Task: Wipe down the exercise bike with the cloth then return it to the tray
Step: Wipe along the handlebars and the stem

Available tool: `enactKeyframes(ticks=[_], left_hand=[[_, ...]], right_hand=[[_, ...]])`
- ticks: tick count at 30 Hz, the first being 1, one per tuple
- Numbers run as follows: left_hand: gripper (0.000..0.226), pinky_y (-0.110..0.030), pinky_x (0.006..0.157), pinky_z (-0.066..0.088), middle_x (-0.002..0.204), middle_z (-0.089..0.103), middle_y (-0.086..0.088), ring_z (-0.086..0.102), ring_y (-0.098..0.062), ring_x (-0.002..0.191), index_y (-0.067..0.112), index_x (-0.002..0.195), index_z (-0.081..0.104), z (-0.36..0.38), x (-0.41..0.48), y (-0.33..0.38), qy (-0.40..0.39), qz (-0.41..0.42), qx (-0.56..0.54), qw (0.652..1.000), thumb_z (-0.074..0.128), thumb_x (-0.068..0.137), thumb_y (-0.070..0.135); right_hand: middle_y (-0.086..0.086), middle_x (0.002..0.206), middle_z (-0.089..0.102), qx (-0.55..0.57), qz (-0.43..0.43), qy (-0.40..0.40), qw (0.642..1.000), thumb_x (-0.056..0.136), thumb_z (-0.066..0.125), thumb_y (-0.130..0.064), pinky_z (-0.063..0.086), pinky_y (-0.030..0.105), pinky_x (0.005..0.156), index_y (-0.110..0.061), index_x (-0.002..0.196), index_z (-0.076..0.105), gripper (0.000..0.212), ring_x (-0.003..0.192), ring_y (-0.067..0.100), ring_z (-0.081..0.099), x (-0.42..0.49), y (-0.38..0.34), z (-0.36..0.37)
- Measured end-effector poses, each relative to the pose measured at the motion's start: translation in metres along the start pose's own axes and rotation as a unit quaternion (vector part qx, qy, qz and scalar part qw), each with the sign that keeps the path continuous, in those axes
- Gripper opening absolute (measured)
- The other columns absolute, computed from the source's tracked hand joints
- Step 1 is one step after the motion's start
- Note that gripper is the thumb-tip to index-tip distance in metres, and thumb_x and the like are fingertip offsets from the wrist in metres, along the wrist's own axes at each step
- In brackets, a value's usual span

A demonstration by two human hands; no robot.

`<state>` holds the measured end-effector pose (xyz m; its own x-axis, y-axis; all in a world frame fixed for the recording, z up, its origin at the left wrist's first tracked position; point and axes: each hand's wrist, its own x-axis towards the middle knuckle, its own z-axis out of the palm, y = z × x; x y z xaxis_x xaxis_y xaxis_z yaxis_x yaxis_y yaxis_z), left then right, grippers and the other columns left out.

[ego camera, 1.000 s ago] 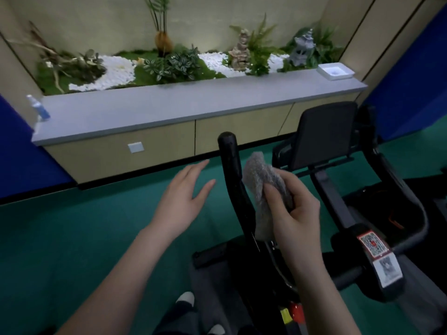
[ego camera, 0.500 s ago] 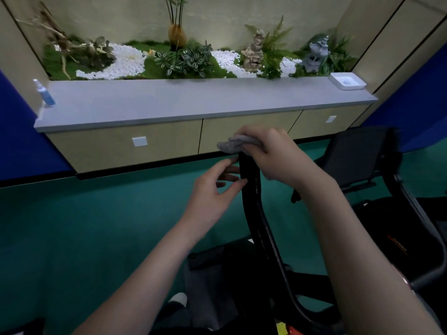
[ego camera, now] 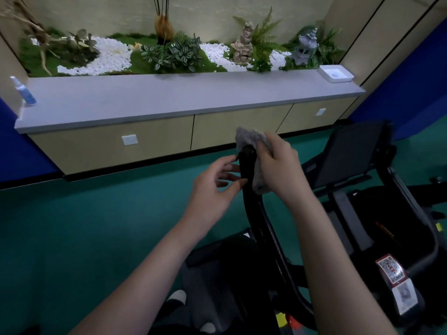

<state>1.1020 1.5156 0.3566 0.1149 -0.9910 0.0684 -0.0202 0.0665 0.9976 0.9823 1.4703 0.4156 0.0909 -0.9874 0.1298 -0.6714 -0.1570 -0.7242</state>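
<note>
Head view: a fuzzy grey cloth [ego camera: 249,140] was gripped by the right hand [ego camera: 280,170] over the rounded tip of a smooth black bar [ego camera: 247,166] of the exercise bike [ego camera: 350,163] — the left hand [ego camera: 212,189], fingers relaxed, was rested against it; the shallow white tray [ego camera: 324,73] was set well apart

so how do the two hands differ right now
The right hand grips the grey cloth against the tip of the handlebar; the left hand holds nothing, its fingers loosely spread at the bar's other side. The right hand sits higher, the left hand lower on the bar. Both are bare and flank the same black bar.
</note>
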Motion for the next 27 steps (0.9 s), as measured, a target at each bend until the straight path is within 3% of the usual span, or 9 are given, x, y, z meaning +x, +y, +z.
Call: enactKeyframes(ticks=[5,10,13,16,19,23,27], left_hand=[[0.047,-0.019,0.077,0.049,0.093,0.063,0.005,0.059,-0.003,0.078,0.022,0.114,0.056,0.000,0.004,0.000,-0.001,-0.002,-0.016,1.000,0.072,0.077,-0.003],[0.047,-0.016,0.074,0.049,0.098,0.063,-0.005,0.061,-0.008,0.079,0.014,0.117,0.057,-0.002,0.007,-0.001,-0.025,-0.026,-0.062,0.997,0.071,0.077,-0.007],[0.046,-0.014,0.072,0.048,0.096,0.063,-0.003,0.061,-0.008,0.080,0.011,0.119,0.057,-0.004,0.009,-0.002,-0.038,-0.031,-0.072,0.996,0.069,0.078,-0.007],[0.044,-0.016,0.072,0.049,0.095,0.063,-0.002,0.061,-0.010,0.082,0.015,0.116,0.057,-0.005,0.010,-0.002,-0.045,-0.030,-0.083,0.995,0.066,0.079,-0.010],[0.043,-0.017,0.074,0.050,0.095,0.064,-0.001,0.060,-0.008,0.080,0.017,0.114,0.058,-0.007,0.009,-0.002,-0.050,-0.025,-0.084,0.995,0.066,0.080,-0.009],[0.045,-0.014,0.074,0.048,0.092,0.064,0.003,0.061,-0.002,0.080,0.026,0.105,0.058,-0.008,0.008,-0.003,-0.048,-0.021,-0.094,0.994,0.067,0.079,-0.010],[0.048,-0.016,0.075,0.049,0.090,0.064,0.008,0.062,-0.002,0.080,0.034,0.100,0.058,-0.010,0.008,-0.004,-0.055,-0.022,-0.097,0.994,0.067,0.079,-0.008]], right_hand=[[0.001,0.070,0.055,0.028,0.058,0.035,0.997,0.098,0.041,-0.010,0.034,0.019,0.052,-0.009,0.086,0.053,0.016,0.063,0.006,0.048,-0.022,0.009,0.009],[-0.004,0.066,0.051,-0.008,0.037,0.081,0.996,0.097,0.048,-0.010,0.032,0.012,0.050,-0.011,0.085,0.056,0.014,0.058,-0.001,0.047,-0.058,0.013,0.012],[0.003,0.089,0.063,-0.021,0.006,0.157,0.987,0.095,0.055,-0.009,0.038,0.007,0.067,-0.006,0.108,0.068,0.019,0.082,0.010,0.058,-0.072,0.011,0.018],[0.014,0.104,0.060,-0.037,-0.062,0.241,0.968,0.089,0.061,-0.001,0.044,0.012,0.083,0.001,0.112,0.068,0.024,0.095,0.019,0.058,-0.068,0.004,0.022],[0.016,0.102,0.058,-0.043,-0.107,0.233,0.966,0.086,0.064,0.002,0.045,0.016,0.083,0.003,0.111,0.068,0.025,0.094,0.018,0.056,-0.057,0.004,0.024],[0.006,0.093,0.059,-0.032,-0.109,0.205,0.972,0.084,0.063,0.001,0.036,0.002,0.076,0.000,0.101,0.071,0.019,0.083,0.001,0.051,-0.063,0.016,0.018],[0.002,0.091,0.062,0.001,-0.077,0.171,0.982,0.081,0.067,0.006,0.045,0.014,0.073,-0.004,0.094,0.072,0.018,0.082,0.003,0.058,-0.081,0.023,0.014]])
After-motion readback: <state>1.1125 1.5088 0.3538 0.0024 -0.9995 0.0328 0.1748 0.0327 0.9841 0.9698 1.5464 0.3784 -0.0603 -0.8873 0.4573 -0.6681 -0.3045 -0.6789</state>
